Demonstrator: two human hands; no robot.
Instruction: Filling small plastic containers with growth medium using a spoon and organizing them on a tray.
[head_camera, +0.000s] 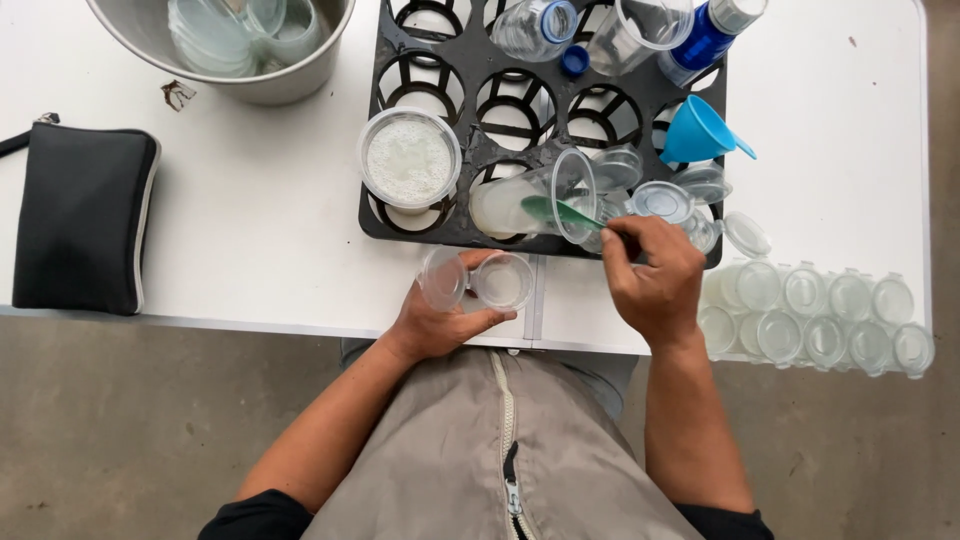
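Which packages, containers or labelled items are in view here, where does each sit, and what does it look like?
Small clear cup: held in the left hand, hinged lid open.
Green spoon: in the right hand, dipping into a tilted clear cup.
Lidded round tub: on the black tray, whitish contents.
Blue-labelled bottle: lying at the tray's top right.
Blue funnel: tray's right edge.
Black pouch: table's left.
No signs or screens.

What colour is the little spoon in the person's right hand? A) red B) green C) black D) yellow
B: the right hand pinches a green spoon, whose bowl reaches into a clear plastic cup lying tilted on the black tray, while the left hand holds a small clear hinged container.
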